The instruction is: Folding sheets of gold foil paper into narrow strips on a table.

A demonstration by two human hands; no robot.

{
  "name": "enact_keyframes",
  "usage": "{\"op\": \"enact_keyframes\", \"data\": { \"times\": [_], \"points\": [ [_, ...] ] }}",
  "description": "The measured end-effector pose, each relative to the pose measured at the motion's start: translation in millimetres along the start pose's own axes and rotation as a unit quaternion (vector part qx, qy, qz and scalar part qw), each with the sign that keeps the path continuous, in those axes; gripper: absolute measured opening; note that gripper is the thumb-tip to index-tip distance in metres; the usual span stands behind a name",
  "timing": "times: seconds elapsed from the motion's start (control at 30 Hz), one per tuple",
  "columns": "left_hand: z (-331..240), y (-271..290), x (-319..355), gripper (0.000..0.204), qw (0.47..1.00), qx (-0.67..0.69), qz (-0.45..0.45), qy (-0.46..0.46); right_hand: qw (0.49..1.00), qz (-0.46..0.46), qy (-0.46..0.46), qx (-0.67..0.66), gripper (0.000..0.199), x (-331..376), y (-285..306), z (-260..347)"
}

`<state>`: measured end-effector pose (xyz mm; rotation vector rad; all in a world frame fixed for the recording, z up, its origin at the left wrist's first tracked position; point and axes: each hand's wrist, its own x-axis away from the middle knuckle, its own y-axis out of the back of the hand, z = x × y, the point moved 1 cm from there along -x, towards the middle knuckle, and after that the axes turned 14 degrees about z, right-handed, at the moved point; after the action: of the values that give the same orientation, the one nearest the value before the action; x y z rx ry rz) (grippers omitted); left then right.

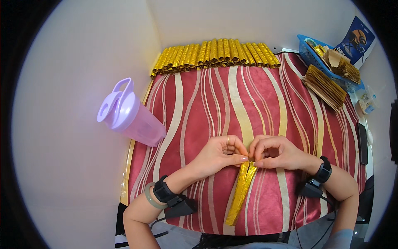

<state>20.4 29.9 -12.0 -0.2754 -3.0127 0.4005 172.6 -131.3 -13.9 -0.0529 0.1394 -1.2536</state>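
A long, narrow piece of gold foil paper (239, 195) lies toward me on the striped cloth, partly folded, with a gap between its edges at the far end. My left hand (224, 154) pinches the far left edge between thumb and fingers. Opposite it, my right hand (277, 152) grips the far right edge the same way, fingertips close to the left ones. The near end of the foil is free of both hands. Some of the foil's far end is hidden under my fingertips.
Many gold foil rolls (215, 52) are stacked along the back edge of the red striped cloth (207, 103). A purple shaker bottle (137, 118) stands at the left. At the right are a blue basket (309, 54), stacked brown paper sheets (325, 88), a plastic cup (367, 103) and a dark phone-like slab (362, 144).
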Motion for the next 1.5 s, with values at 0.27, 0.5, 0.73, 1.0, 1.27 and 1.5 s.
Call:
{"op": "enact_keyframes", "data": {
  "times": [0.27,0.5,0.73,1.0,1.27,1.5],
  "points": [
    [-0.3,-2.3,-0.8,0.010,1.000,-0.020,-0.008,0.007,1.000,0.000,-0.003,0.015,0.005,-0.6,-1.3,1.8],
    [-1.3,-5.5,-0.8,0.009,1.000,-0.025,-0.014,0.009,0.999,0.002,-0.021,0.041,0.006,-0.1,-1.9,2.9],
    [-3.1,-8.0,-0.6,0.008,0.999,-0.047,-0.012,0.005,0.998,0.005,-0.023,0.052,0.005,-1.1,-1.6,2.3],
    [-6.1,-14.5,0.1,0.007,0.996,-0.081,-0.024,0.006,0.997,0.010,-0.033,0.072,0.006,-0.9,-1.0,2.1],
    [-6.6,-18.7,1.1,0.006,0.996,-0.079,-0.040,0.014,0.997,0.012,-0.032,0.074,0.007,-1.2,-1.7,1.9],
    [-4.9,-22.3,2.4,0.006,0.993,-0.102,-0.056,0.015,0.996,0.019,-0.036,0.079,0.006,-1.8,-1.2,2.0]
  ]
}}
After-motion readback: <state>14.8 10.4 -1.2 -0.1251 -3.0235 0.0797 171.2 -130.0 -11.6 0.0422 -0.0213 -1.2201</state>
